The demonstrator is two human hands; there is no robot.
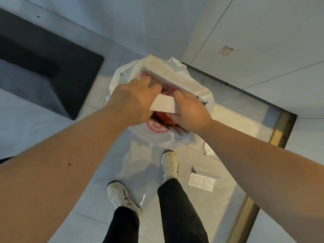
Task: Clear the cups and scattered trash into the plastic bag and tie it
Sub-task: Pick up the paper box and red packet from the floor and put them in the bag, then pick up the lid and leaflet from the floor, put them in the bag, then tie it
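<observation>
A white plastic bag [177, 139] with a red ring print stands open on the floor ahead of my feet, holding red items and a pale box. Both hands are over its mouth. My left hand [133, 100] reaches into the bag at its left side, fingers curled; what they touch is hidden. My right hand [191, 113] grips a white folded paper [164, 104] held across the opening. A printed paper leaflet [201, 182] lies on the floor to the right of my right shoe. A clear round lid or cup edge [208, 149] lies near the bag's right side.
A dark mat or platform [52, 72] sits on the floor at left. Pale cabinet panels [263, 41] rise at right, with a metal floor strip [282, 130] along them. My two shoes stand just behind the bag.
</observation>
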